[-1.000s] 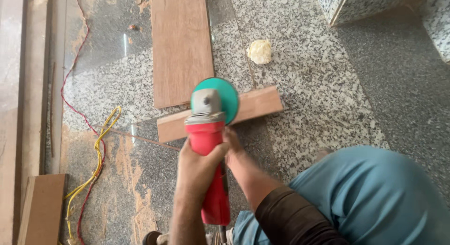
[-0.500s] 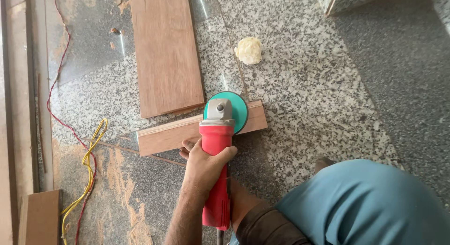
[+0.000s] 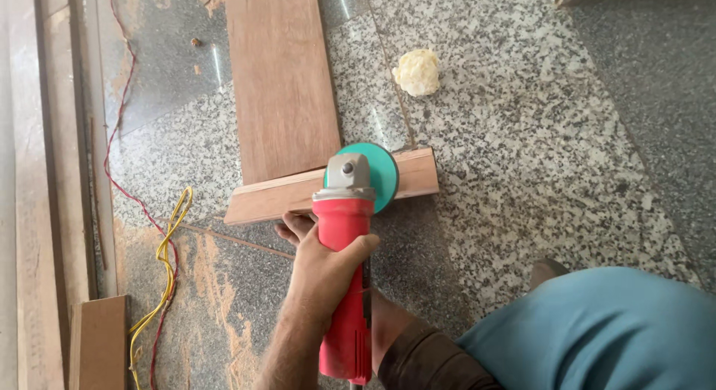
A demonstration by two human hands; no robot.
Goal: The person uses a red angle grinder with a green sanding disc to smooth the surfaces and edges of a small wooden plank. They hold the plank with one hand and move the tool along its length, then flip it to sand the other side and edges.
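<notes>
A red angle grinder (image 3: 344,285) with a grey head and a teal disc (image 3: 379,175) rests on a narrow wooden strip (image 3: 283,197) that lies crosswise on the granite floor. My left hand (image 3: 324,267) wraps over the grinder's body from above. My right hand (image 3: 294,227) reaches under the body from the brown-sleeved arm, and only its fingertips show to the left of the tool. The disc sits right of the strip's middle. The strip's far edge butts against the end of a wide wooden plank (image 3: 280,77).
A crumpled yellowish wad (image 3: 418,71) lies on the floor beyond the strip. Yellow and red wires (image 3: 170,248) trail along the left, beside wooden boards (image 3: 97,341). My blue-clad knee (image 3: 597,330) fills the lower right.
The grinder's disc has shifted a little toward the strip's right end, and the view has drifted. Both hands keep their hold on the tool.
</notes>
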